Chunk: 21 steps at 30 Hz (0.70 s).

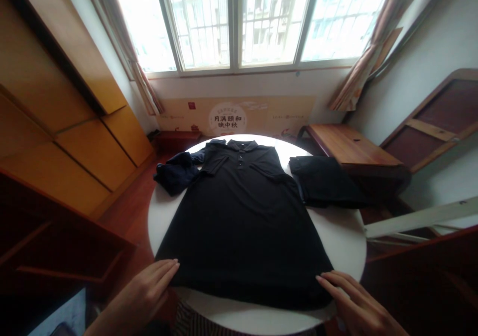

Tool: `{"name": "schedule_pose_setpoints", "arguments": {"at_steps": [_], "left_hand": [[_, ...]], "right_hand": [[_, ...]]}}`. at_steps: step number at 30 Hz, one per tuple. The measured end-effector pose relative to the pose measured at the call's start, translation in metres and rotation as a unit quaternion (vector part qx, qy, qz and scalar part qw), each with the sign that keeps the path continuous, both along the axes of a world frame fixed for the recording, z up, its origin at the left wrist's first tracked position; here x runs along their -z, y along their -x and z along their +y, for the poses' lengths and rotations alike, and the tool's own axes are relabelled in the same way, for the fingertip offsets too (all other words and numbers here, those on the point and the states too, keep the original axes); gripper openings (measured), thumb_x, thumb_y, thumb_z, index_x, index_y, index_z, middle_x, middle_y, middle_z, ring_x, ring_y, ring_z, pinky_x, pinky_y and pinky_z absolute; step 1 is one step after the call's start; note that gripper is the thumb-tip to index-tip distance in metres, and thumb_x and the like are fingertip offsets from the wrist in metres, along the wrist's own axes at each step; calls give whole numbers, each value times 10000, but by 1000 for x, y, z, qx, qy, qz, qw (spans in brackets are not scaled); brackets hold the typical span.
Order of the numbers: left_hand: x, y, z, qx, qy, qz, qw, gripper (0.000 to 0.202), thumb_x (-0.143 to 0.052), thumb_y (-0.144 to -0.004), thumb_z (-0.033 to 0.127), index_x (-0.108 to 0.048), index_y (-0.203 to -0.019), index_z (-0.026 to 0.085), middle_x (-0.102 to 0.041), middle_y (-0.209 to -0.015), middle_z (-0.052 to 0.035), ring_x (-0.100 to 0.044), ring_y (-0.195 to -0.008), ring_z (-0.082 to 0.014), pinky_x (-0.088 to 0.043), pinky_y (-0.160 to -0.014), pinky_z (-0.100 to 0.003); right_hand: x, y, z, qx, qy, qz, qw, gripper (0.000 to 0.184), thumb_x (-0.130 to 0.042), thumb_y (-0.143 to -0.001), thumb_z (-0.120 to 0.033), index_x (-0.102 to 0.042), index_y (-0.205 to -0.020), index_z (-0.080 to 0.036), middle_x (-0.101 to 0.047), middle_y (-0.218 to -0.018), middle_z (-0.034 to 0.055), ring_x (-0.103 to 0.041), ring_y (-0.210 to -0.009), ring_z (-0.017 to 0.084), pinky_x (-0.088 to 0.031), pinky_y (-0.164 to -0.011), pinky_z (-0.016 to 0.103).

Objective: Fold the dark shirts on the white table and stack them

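A black polo shirt (242, 216) lies spread on a round white table (345, 236), its collar at the far side and its sleeves folded in over the chest. My left hand (144, 288) pinches the left corner of the near hem, fingers pressed together. At the right corner of that hem, my right hand (358, 298) grips the cloth between thumb and fingers. The hem between the two hands looks drawn fairly straight.
A folded dark garment (328, 181) rests at the table's right. Crumpled dark blue clothing (177, 171) lies at the left. Beyond are a wooden desk (358, 144), a wooden cabinet (93, 147) and a window wall with a printed banner (261, 114).
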State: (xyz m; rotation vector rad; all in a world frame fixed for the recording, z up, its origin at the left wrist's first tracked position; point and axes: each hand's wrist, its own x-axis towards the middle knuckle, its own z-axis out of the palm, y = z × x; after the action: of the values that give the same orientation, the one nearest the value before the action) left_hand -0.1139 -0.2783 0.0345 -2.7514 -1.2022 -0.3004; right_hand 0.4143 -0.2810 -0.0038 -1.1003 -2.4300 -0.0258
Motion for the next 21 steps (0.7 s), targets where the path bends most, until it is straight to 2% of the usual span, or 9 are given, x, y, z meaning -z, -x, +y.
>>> {"name": "schedule_pose_setpoints", "arguments": {"at_steps": [3,6,9,12,16,17,19,21], "left_hand": [[-2,9,-1,-22,0,-40,999,453,-446,-864,66,-593,-1278,179,-708,-1170,-59,-693,-1028,-179,-561,-936,-258],[-1,20,2,-28,2,-72,997,421,-431,-894,92,-589,-1277,167,-713,-1146,-71,-696,-1021,-181,-566,-920,-265],[2,28,8,-40,-9,-87,995,404,-424,-894,96,-610,-1246,164,-721,-1114,-78,-701,-1003,-185,-572,-901,-273],[4,34,12,-49,-4,-67,996,404,-439,-868,93,-641,-1208,180,-722,-1114,-73,-702,-994,-195,-575,-899,-288],[-3,40,13,-19,9,-40,999,473,-455,-791,43,-664,-1180,211,-735,-1092,-43,-711,-965,-176,-575,-882,-245],[-5,42,12,-15,13,-40,999,499,-461,-767,29,-667,-1177,223,-739,-1083,-31,-714,-954,-168,-573,-878,-229],[-9,46,11,-18,26,-46,998,555,-471,-718,11,-671,-1179,248,-744,-1067,-10,-720,-928,-154,-571,-865,-203],[-11,50,10,-25,39,-58,997,602,-478,-680,10,-673,-1186,270,-746,-1067,1,-723,-915,-153,-573,-851,-192]], "right_hand": [[-11,4,6,4,6,2,1000,636,-409,-810,-6,-527,-1400,-213,-667,-1195,65,-653,-1083,177,-557,-934,244],[-20,6,10,2,-23,-6,1000,641,-402,-829,-15,-494,-1429,-222,-680,-1140,63,-665,-1024,170,-573,-885,241],[-22,7,10,-3,-67,-31,997,543,-440,-860,-68,-547,-1376,-202,-691,-1110,68,-660,-1012,189,-576,-864,268],[-16,12,7,23,-83,-52,995,407,-557,-878,-216,-621,-1280,-199,-693,-1121,78,-646,-1032,229,-570,-863,317],[-7,23,5,57,-96,-80,991,478,-643,-846,-462,-644,-1249,-207,-680,-1175,100,-632,-1052,267,-561,-833,352],[-6,24,5,48,-109,-85,989,455,-632,-851,-446,-648,-1241,-211,-682,-1177,95,-632,-1054,264,-556,-838,351],[-3,24,7,18,-129,-87,988,365,-575,-871,-286,-655,-1220,-215,-698,-1154,73,-644,-1041,230,-546,-858,316],[0,21,9,4,-129,-79,988,388,-510,-844,-143,-662,-1196,-202,-717,-1117,60,-666,-1008,193,-553,-849,261]]}}
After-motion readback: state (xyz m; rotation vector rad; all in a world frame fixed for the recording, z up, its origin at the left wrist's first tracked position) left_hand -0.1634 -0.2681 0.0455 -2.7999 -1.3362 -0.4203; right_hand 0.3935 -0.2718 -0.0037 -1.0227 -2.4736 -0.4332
